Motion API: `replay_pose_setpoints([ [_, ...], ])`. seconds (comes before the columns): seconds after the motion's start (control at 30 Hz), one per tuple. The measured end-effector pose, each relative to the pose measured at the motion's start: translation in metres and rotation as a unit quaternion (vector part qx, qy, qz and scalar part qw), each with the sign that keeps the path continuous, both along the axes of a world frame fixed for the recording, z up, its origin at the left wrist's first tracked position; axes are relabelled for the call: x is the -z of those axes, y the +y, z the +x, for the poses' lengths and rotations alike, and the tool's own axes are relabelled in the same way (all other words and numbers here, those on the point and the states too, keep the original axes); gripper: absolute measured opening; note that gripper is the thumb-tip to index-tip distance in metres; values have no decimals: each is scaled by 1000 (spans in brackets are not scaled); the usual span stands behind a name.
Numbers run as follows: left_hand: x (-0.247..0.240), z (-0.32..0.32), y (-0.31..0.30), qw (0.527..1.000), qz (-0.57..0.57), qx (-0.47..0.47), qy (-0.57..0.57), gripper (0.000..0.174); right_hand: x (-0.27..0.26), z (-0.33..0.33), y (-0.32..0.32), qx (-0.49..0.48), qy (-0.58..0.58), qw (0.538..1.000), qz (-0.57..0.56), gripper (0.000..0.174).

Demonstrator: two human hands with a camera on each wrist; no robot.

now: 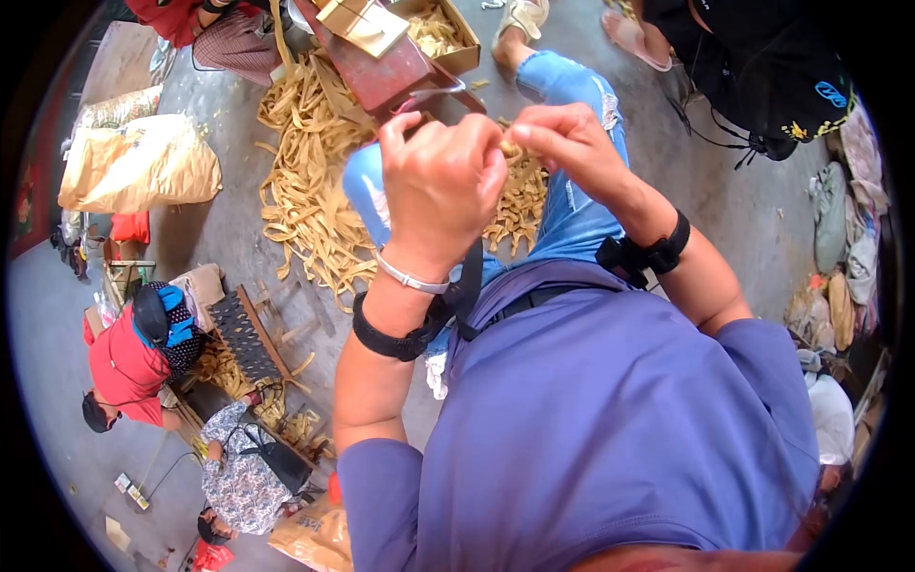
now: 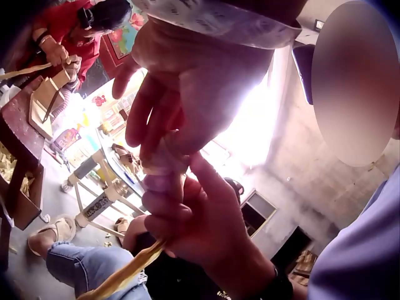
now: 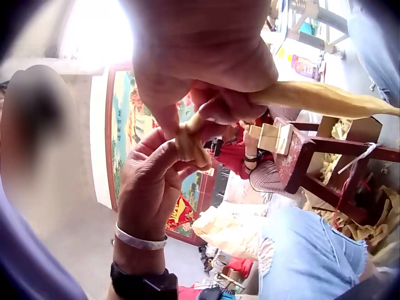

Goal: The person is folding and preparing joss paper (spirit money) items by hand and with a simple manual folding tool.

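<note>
A pale yellow strip (image 3: 319, 98) trails from my right hand (image 3: 206, 50) in the right wrist view. Its folded or looped part (image 3: 189, 147) lies between both hands, pinched by the thumb and fingers of my left hand (image 3: 149, 187). In the left wrist view, my left hand (image 2: 194, 84) meets my right hand (image 2: 209, 219) at the fingertips; the strip (image 2: 128, 274) hangs below the right fingers. The head view has my left hand (image 1: 443, 181) and right hand (image 1: 572, 148) close together above the knees, hiding most of the held piece.
A heap of yellow strips (image 1: 310, 181) covers the floor by my legs. Beyond stands a red bench (image 1: 367, 71) with a wooden block (image 1: 367, 27), beside a box (image 1: 459, 59) of pieces. Seated people are around, one in red (image 1: 129, 367); a large sack (image 1: 143, 162) lies left.
</note>
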State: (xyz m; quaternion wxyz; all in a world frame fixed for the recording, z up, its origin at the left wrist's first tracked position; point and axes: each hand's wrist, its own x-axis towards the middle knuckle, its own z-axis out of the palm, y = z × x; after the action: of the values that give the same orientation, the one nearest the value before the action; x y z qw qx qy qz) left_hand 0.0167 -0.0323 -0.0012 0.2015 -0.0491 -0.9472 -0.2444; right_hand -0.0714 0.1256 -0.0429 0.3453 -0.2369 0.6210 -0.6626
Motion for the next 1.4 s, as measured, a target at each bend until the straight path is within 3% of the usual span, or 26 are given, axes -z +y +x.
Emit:
replay_pose_setpoints([
  [0.07, 0, -1, -1, 998, 50, -4, -36, 7, -1, 1, 1, -11, -40, 999, -26, 12],
  [0.17, 5, -5, 5, 1000, 8, -17, 20, 10, 7, 3, 2, 6, -94, 995, -40, 13],
  [0.27, 14, -5, 9, 999, 14, -36, 35, 15, 15, -1, 2, 41, 80, 996, 3, 14],
  [0.37, 18, -4, 13, 997, 69, -38, 18, 20, 6, -2, 8, 18, 83, 994, 64, 19],
  [0.5, 26, -4, 14, 953, 287, -72, -70, 19, 9, 6, 6, 77, -158, 981, -83, 30],
  [0.67, 48, -5, 18, 960, 259, -106, -7, 13, 11, 6, 4, 82, -311, 929, -183, 43],
  [0.77, 47, -6, 23, 947, 289, -135, 31, 10, 8, 4, 4, 67, -233, 960, -139, 48],
  [0.87, 58, -6, 23, 889, 436, -139, -8, 17, -3, 6, 1, 66, -58, 995, -51, 51],
  [0.97, 43, -2, 28, 858, 508, -82, -10, 25, 8, 1, 1, 92, -19, 995, -33, 51],
  [1.07, 45, 4, 17, 934, 353, -52, -13, 30, 19, 7, -3, 58, -48, 992, -105, 52],
  [1.1, 41, 4, 14, 933, 354, -67, -12, 27, 18, 9, -5, 37, -63, 987, -140, 52],
  [1.2, 38, 4, 10, 973, 213, -88, -12, 17, 2, 11, -2, 62, 36, 997, -39, 53],
  [1.23, 36, 3, 9, 980, 182, -77, -11, 11, -2, 13, -4, 83, 21, 996, -24, 53],
  [1.3, 33, -1, 5, 991, 120, -55, -8, 6, 6, 12, -5, 113, 100, 988, -17, 42],
  [1.4, 22, 1, -6, 984, 174, -30, -25, 10, -1, -4, 3, 89, 287, 954, 16, 23],
])
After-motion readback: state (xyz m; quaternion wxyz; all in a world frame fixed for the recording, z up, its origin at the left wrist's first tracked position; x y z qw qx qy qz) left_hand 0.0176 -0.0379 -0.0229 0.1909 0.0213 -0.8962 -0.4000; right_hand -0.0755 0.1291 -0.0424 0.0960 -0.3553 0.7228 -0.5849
